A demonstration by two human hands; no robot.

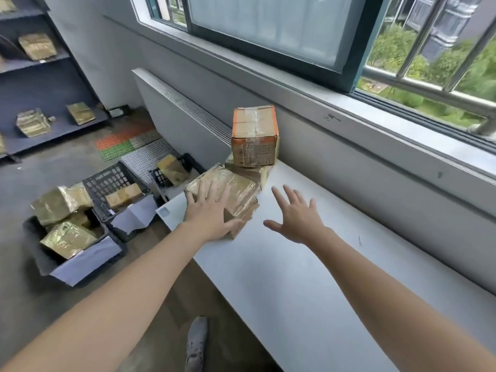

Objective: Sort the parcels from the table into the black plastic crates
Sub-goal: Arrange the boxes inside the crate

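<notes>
While left hand (209,216) presses parcel (243,187) (fingers (223,193) straight); right hand (298,216) hovers, splayed

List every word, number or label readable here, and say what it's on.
Orange-edged box: print on its front face, too blurred to read.
White sheets on the black crates: no writing visible.
Nothing else legible.

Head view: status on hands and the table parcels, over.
Left hand flat on the front taped parcel, fingers straight. Right hand open above the table, holding nothing. Orange-edged box stacked just behind.
</notes>
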